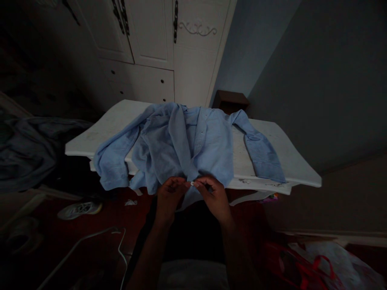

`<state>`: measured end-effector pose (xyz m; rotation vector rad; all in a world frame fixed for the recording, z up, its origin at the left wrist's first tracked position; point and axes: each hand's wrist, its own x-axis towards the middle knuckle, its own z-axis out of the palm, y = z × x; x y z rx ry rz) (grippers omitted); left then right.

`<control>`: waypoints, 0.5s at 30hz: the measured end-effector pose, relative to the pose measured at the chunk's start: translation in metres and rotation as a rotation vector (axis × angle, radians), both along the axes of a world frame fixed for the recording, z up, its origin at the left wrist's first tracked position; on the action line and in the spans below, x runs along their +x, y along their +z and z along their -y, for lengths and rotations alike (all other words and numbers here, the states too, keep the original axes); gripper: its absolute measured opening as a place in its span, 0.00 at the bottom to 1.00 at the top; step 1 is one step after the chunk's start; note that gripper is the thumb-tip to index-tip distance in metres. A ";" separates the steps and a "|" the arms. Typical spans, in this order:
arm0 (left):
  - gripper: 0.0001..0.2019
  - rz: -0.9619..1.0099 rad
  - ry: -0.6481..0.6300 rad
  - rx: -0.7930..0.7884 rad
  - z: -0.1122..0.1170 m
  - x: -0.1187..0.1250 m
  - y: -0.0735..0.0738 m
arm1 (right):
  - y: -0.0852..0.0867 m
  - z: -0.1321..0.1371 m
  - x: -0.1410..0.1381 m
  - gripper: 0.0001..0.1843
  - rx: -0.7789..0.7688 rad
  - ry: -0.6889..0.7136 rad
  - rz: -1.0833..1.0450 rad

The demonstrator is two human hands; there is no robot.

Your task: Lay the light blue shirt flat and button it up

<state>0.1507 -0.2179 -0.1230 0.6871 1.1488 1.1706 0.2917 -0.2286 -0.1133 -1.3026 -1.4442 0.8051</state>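
Note:
A light blue long-sleeved shirt (216,141) lies spread over a white table, its front partly open and its lower edge hanging past the table's near side. At that edge my left hand (171,195) pinches the shirt's front placket. My right hand (213,193) pinches the cloth from the other side. Between the two thumbs a small white button (192,183) shows. Whether it sits in a buttonhole I cannot tell. One sleeve stretches out to the left, the other to the right.
The white table (296,161) stands before a white wardrobe (151,44). A shoe (80,210) and a white wire hanger (78,241) are at lower left. Dark clothing (30,149) is piled at left. A red bag (302,266) lies at lower right.

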 end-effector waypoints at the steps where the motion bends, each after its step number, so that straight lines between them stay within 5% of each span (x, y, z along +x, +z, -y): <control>1: 0.18 0.014 -0.031 -0.014 0.001 0.000 -0.003 | -0.001 0.001 0.001 0.08 0.015 -0.012 0.019; 7: 0.19 -0.056 -0.187 0.011 -0.001 -0.002 -0.015 | -0.014 0.007 0.014 0.09 0.083 -0.138 0.022; 9: 0.19 -0.152 -0.140 0.050 -0.002 -0.009 -0.019 | -0.021 0.010 0.022 0.08 0.104 -0.267 -0.038; 15: 0.20 -0.821 0.557 0.315 0.000 -0.063 -0.051 | -0.045 0.025 0.048 0.17 0.069 -0.641 -0.258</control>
